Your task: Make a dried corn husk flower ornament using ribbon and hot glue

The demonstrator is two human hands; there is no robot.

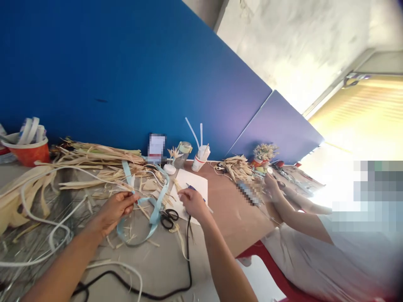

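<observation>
My left hand point(116, 209) pinches a light blue ribbon point(156, 209) that loops over the table in front of me. My right hand point(192, 202) is closed around a blue tool with a pointed tip point(201, 196), probably a glue gun, over a white sheet of paper point(195, 181); a black cord point(189, 256) runs back from it toward me. Black scissors point(169, 217) lie between my hands. Dried straw-coloured leaves point(94, 161) are heaped behind my left hand.
A red bowl point(28, 152) with tape rolls stands far left, a cup of sticks point(200, 158) at the blue partition point(126, 75). White cords point(47, 226) trail at the left. A co-worker's arm point(289, 209) rests on the brown table point(233, 209) at right, by more leaves point(236, 166).
</observation>
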